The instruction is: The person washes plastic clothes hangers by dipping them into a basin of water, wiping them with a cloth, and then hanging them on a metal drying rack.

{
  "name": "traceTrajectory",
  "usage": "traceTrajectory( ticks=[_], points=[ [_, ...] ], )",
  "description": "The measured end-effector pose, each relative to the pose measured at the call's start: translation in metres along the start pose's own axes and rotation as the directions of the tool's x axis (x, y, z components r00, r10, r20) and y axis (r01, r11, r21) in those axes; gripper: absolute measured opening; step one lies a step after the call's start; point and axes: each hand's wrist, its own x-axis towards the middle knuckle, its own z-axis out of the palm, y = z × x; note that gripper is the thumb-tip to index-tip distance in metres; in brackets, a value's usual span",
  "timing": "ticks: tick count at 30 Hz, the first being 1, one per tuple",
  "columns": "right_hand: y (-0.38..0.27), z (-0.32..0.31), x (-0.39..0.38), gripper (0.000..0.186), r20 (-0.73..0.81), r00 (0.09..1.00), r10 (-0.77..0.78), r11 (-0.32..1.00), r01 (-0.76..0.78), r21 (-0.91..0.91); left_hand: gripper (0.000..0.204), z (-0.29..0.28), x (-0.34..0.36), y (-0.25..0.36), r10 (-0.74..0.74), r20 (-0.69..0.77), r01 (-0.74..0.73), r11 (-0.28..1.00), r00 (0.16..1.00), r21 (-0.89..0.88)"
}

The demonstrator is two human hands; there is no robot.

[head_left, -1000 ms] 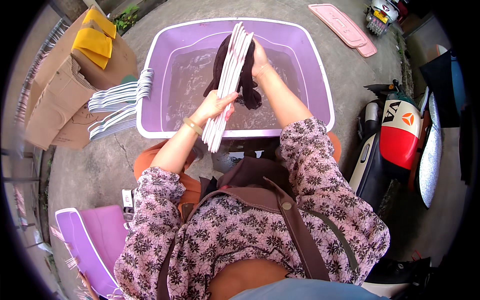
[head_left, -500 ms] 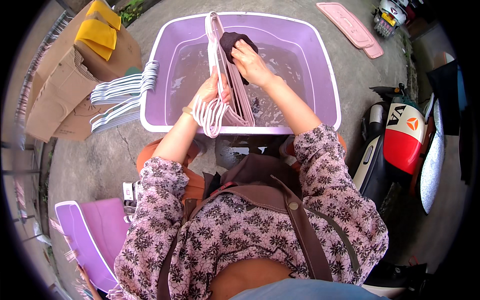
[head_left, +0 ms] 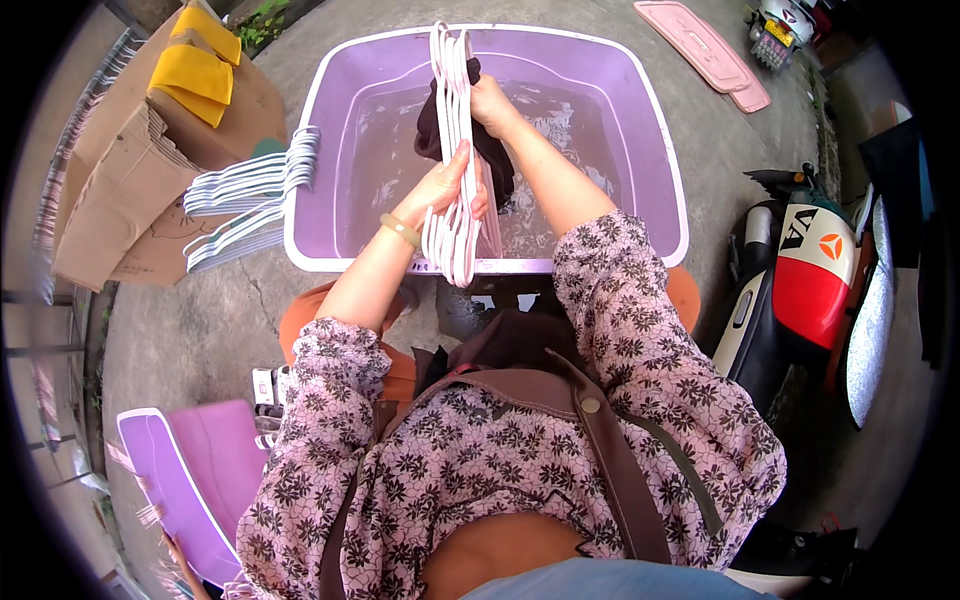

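Note:
A bundle of pale pink and white clothes hangers (head_left: pixel 455 110) stands on edge over the large purple tub (head_left: pixel 640 140). My left hand (head_left: pixel 448 190) is wrapped round its near half, with the thumb on top. Behind the far half, my right hand (head_left: pixel 490 104) grips a dark wet cloth (head_left: pixel 429 132); the hangers and the cloth hide part of its fingers. The cloth shows on both sides of the bundle and hangs down toward the cloudy water (head_left: pixel 560 150) in the tub.
White hangers (head_left: pixel 240 190) hook over the tub's left rim, beside cardboard boxes (head_left: pixel 125 205) with yellow cloths (head_left: pixel 195 80). A second purple tub (head_left: pixel 205 460) lies lower left. A red and white scooter (head_left: pixel 812 270) stands right, and pink lids (head_left: pixel 700 50) lie far right.
The hanger bundle has shifted slightly right and turned more edge-on. My right hand has moved behind it with the cloth, which now also shows on the bundle's left side.

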Motion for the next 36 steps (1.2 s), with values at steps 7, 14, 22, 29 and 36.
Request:
traceTrajectory(
  ticks=[7,14,22,29,36],
  points=[
    [0.075,-0.005,-0.09,0.024,0.212,0.9,0.382,0.901,-0.31,-0.304,0.053,0.002,-0.011,0.002,0.109,-0.325,-0.155,0.981,0.939,-0.12],
    [0.091,-0.041,-0.109,0.021,0.287,0.778,0.559,0.827,-0.498,-0.26,0.048,0.003,-0.007,0.082,0.306,-0.199,-0.329,0.939,0.931,-0.099],
    [0.089,-0.064,-0.106,0.015,0.05,0.709,0.703,0.656,-0.674,0.341,0.022,0.019,0.011,0.125,0.39,0.595,-0.237,0.917,0.703,-0.322],
    [0.067,-0.048,-0.097,0.019,0.128,0.661,0.739,-0.022,-0.166,0.986,0.044,0.062,-0.002,0.073,0.538,0.217,-0.567,0.817,0.815,0.104],
    [0.008,-0.005,-0.127,0.022,0.24,0.854,0.462,0.305,-0.407,0.861,0.039,0.048,0.024,0.025,0.447,0.053,-0.438,0.833,0.893,0.338]
  ],
)
